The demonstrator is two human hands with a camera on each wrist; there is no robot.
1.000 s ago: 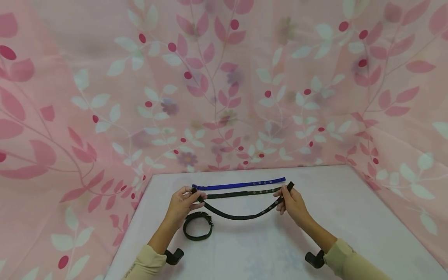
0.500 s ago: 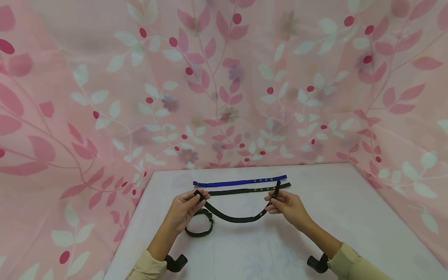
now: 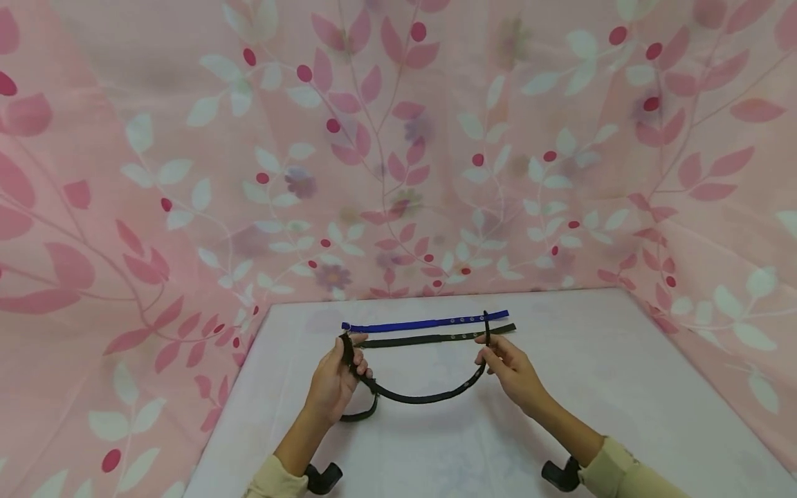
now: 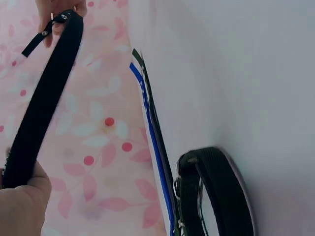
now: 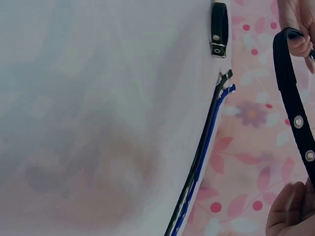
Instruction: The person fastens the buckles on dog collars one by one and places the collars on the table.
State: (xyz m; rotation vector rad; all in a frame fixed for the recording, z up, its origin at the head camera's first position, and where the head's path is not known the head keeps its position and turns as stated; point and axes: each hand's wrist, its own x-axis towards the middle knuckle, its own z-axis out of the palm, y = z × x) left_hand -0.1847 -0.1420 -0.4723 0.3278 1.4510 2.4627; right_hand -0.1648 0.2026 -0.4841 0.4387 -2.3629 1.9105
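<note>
A black pet collar hangs in a sagging curve between both hands, above the table. My left hand grips its left end. The right hand pinches the other end, whose tip sticks up past the fingers. Metal eyelets show along the collar in the right wrist view. Beneath the left hand lies a dark green collar buckled into a loop, partly hidden by that hand in the head view. Laid out straight behind the held collar are a blue collar and a dark green collar.
A white-covered table carries the collars. Pink leaf-patterned cloth hangs behind it and along both sides. Black fittings sit by the wrists at the sleeve cuffs.
The right hand has moved left, bringing the collar's ends closer and deepening the sag. The left hand has turned and now covers more of the looped collar.
</note>
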